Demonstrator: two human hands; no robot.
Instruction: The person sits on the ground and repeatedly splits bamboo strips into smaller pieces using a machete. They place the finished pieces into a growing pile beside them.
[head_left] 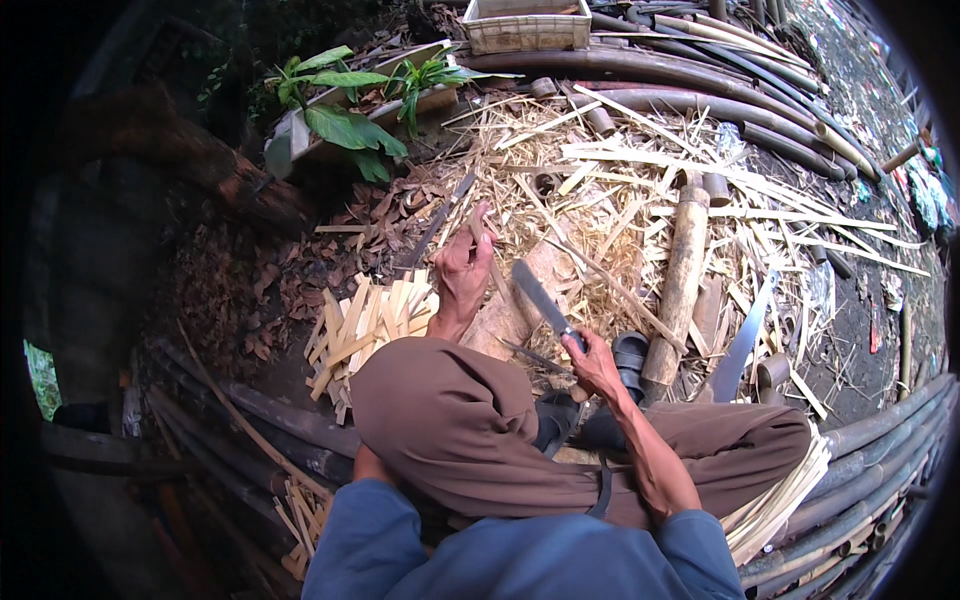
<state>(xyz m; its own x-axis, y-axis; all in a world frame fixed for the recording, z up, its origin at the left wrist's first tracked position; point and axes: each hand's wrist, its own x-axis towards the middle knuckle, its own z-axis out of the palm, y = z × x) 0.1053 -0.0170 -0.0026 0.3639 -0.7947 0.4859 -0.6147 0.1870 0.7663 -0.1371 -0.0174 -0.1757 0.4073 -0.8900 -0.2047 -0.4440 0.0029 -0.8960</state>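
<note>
My right hand [592, 365] is closed round the handle of a long knife [541, 297], whose broad blade points up and to the left. Out in front of my left knee, my left hand [463, 275] is closed on a thin bamboo strip [499, 284], partly hidden by the fingers. The knife blade stands apart from that hand. Between the hands lies a pale wooden block [520, 310] among shavings. Cut bamboo slats [365, 325] are heaped beside my left knee. A dark flat blade [440, 220] lies just beyond my left hand.
A thick bamboo pole [680, 280] and a saw [745, 340] lie on the right. Shavings [620, 225] and long strips cover the ground ahead. Dark poles [700, 100] and a pale crate [527, 30] are at the back. A leafy plant [345, 125] grows at the far left.
</note>
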